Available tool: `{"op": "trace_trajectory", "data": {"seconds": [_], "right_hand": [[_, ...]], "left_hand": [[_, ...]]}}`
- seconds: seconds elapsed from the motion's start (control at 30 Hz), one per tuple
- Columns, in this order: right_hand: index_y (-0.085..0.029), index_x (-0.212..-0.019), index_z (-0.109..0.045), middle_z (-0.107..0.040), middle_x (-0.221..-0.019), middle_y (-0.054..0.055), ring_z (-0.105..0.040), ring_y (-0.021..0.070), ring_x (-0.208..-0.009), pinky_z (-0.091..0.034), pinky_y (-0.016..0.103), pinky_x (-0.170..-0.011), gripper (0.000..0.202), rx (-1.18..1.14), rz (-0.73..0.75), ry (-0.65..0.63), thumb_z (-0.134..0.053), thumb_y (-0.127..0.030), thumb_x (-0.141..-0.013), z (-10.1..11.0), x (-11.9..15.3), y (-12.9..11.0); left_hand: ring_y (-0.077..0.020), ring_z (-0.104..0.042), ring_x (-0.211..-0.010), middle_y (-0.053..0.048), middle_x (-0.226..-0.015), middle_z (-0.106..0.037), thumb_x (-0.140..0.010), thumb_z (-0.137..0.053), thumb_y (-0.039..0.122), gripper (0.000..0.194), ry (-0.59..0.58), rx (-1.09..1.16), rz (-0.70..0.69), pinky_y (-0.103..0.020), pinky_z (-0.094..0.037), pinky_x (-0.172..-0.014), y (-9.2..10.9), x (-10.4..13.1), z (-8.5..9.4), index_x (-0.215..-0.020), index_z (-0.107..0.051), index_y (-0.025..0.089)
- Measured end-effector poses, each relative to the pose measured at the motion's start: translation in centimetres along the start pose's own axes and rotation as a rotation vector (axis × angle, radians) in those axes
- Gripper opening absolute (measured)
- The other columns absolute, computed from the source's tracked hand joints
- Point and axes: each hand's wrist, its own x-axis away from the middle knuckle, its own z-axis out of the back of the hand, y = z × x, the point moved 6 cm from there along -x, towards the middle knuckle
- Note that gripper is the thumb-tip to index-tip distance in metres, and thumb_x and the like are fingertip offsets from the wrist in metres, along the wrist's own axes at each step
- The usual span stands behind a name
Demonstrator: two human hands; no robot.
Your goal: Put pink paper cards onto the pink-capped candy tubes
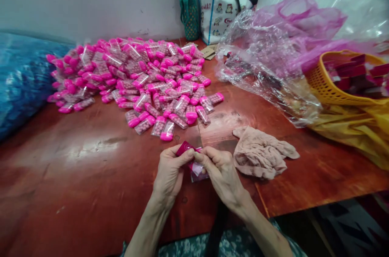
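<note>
The left hand (170, 170) pinches a flat dark-magenta piece (184, 147), the right hand (221, 172) a clear plastic packet (199, 176), thumbs close together, above the glossy red-brown table (91, 192). Uneven pulling could tear the packet (contents partly hidden).

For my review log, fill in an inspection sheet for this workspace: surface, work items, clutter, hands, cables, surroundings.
Surface: reddish-brown table, glossy, with visible marks.
Work items: magenta-and-clear packet held above the table; beyond it, a heap of pink-ended packs.
Clutter: crumpled cloth, clear plastic wrap, yellow basket at right.
Hands: left hand and right hand both pinch the packet.
Cables: nothing seen.
Surroundings: pale wall, white printed bag, blue sack at left.
</note>
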Motion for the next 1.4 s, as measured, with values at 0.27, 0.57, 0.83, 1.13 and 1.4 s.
{"op": "trace_trajectory", "data": {"seconds": [0.27, 0.57, 0.83, 1.13, 1.4], "right_hand": [[-0.016, -0.067, -0.055, -0.053, -0.061, -0.003, -0.046, 0.0104, -0.056, -0.033, 0.021, -0.052, 0.029, 0.071, -0.044, -0.036, -0.054, -0.040, -0.083, -1.0, -0.8, 0.4], [-0.017, -0.063, -0.053, -0.049, -0.061, -0.002, -0.045, 0.0109, -0.058, -0.033, 0.022, -0.055, 0.029, 0.153, 0.027, 0.163, -0.046, -0.029, -0.089, -1.4, -0.6, 0.7], [-0.020, -0.058, -0.036, -0.040, -0.058, -0.003, -0.039, 0.0109, -0.055, -0.027, 0.024, -0.053, 0.036, 0.350, 0.118, 0.176, -0.037, -0.028, -0.093, -1.7, -0.7, 0.4], [-0.020, -0.058, -0.033, -0.038, -0.057, -0.003, -0.037, 0.0105, -0.053, -0.025, 0.024, -0.050, 0.039, 0.320, 0.067, 0.072, -0.032, -0.033, -0.094, -2.2, -1.3, 1.0], [-0.017, -0.074, -0.055, -0.053, -0.063, -0.002, -0.046, 0.0111, -0.057, -0.035, 0.021, -0.052, 0.026, -0.033, -0.054, -0.120, -0.050, -0.040, -0.085, -3.8, -1.8, 1.6]], "left_hand": [[-0.0072, -0.053, -0.049, 0.000, -0.054, -0.063, -0.058, -0.076, 0.019, 0.012, 0.085, 0.020, -0.057, -0.018, -0.043, -0.051, 0.3, -0.6, 1.2, -0.059, -0.066, 0.011], [-0.0070, -0.055, -0.053, 0.001, -0.059, -0.065, -0.060, -0.075, 0.015, 0.010, 0.121, 0.041, -0.131, -0.018, -0.046, -0.057, 0.4, -0.1, 2.9, -0.065, -0.067, 0.011], [-0.0085, -0.059, -0.058, 0.003, -0.064, -0.065, -0.060, -0.074, 0.013, 0.023, 0.302, -0.169, -0.388, -0.016, -0.046, -0.057, 2.0, 0.6, 4.1, -0.078, -0.059, 0.016], [-0.0093, -0.057, -0.059, 0.000, -0.067, -0.066, -0.058, -0.076, 0.014, 0.014, 0.067, -0.039, -0.218, -0.018, -0.047, -0.057, 1.7, -0.7, 5.2, -0.069, -0.068, 0.015], [-0.0114, -0.057, -0.054, -0.003, -0.059, -0.067, -0.062, -0.074, 0.020, 0.010, 0.135, -0.009, -0.162, -0.020, -0.046, -0.055, 2.0, -0.5, 5.1, -0.068, -0.072, 0.012]]}}
